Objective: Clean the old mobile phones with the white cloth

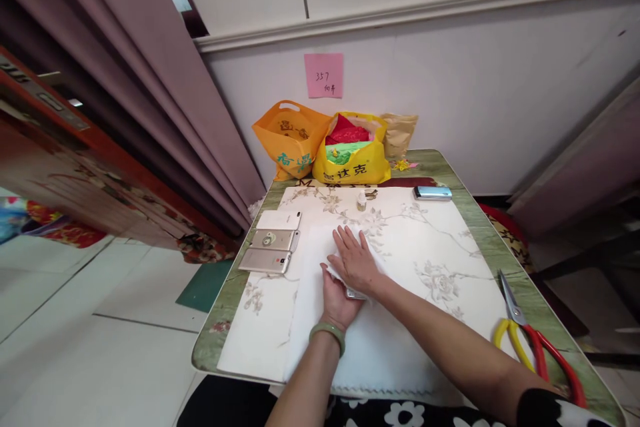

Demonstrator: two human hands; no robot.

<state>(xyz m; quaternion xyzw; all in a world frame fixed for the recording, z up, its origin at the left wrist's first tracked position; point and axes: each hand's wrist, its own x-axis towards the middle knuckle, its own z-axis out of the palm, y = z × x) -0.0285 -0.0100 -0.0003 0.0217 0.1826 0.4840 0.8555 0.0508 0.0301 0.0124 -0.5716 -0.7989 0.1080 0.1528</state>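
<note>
My left hand (341, 303), with a green bangle at its wrist, is palm up around a flat silver-edged object (355, 294). Only one edge of that object shows, so I cannot tell its kind. Over it my right hand (356, 261) lies flat, palm down, with its fingers stretched out. Something thin and white, perhaps a cloth or tissue, peeks out beside the right hand. Both hands are above a white sheet (320, 347) spread at the front of the table. Beyond the fingertips stands a small clear bottle (361, 201).
Several phones lie at the left, among them a gold phone (265, 260). A blue phone-like device (433, 193) is at the back right. Scissors (517, 317) lie on the right edge. An orange bag (293, 140) and a filled yellow bag (353, 170) stand along the back.
</note>
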